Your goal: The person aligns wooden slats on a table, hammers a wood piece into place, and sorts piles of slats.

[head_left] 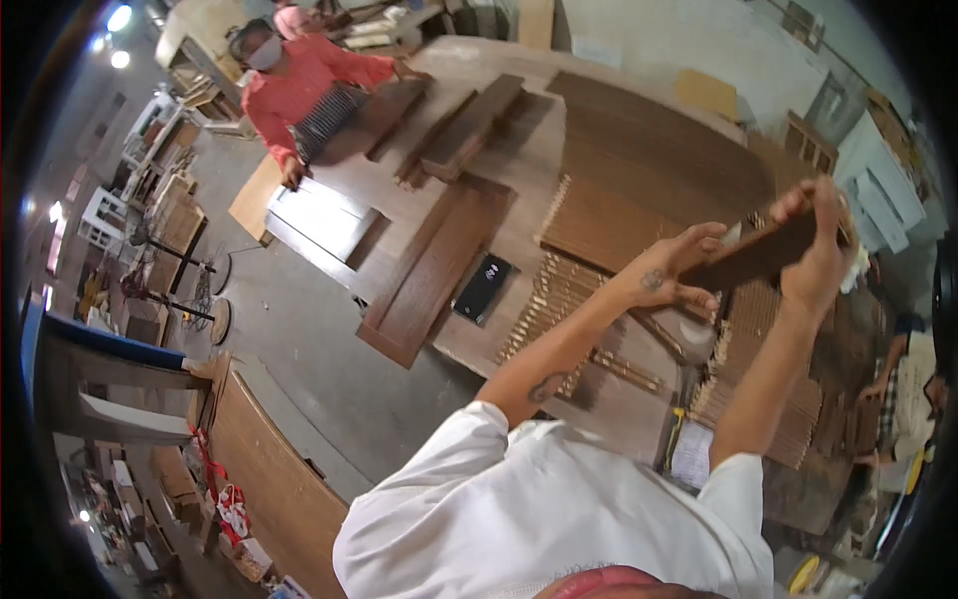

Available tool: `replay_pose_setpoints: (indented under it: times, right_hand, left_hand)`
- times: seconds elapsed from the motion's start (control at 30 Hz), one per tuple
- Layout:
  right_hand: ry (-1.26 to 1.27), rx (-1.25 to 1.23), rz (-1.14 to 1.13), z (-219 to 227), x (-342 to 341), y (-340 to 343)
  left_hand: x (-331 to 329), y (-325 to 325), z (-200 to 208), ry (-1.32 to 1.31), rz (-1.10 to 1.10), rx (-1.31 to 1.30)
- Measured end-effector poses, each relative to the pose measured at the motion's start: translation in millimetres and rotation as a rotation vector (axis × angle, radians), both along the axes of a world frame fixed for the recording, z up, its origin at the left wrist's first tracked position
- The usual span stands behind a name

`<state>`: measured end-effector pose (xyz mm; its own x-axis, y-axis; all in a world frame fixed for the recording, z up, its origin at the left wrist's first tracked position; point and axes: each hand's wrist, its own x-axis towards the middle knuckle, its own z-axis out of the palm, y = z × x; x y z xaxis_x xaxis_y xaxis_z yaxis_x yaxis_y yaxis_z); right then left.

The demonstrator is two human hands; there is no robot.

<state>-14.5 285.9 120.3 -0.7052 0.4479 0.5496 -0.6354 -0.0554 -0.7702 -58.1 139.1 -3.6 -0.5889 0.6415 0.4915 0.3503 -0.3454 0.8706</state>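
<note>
Brown board (760, 256) lies between left hand (679, 264) and right hand (814, 268).

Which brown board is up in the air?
The dark board gripped by the right hand, with the left hand at its other end; others, like the panel beside the phone, lie on the table.

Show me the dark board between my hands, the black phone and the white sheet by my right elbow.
Dark board (755, 257): head view, on its visible face.
Black phone (483, 291): head view, on its screen.
White sheet (691, 456): head view, mid-surface.
</note>
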Motion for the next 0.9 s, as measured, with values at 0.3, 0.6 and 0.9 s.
replay_pose_setpoints:
  times: [0.3,0.6,0.9]
  right_hand:
    - [0.112,0.206,0.137,-7,-5,-8]
    - [-0.13,0.082,0.079,-55,-6,-14]
    - [-0.025,0.12,0.064,-71,1,-23]
  left_hand:
    - [-4,28,-49,-0.388,-0.039,-0.196]
    - [0,39,-97,-0.467,0.007,-0.192]
    - [-4,26,-124,-0.38,-0.029,-0.24]
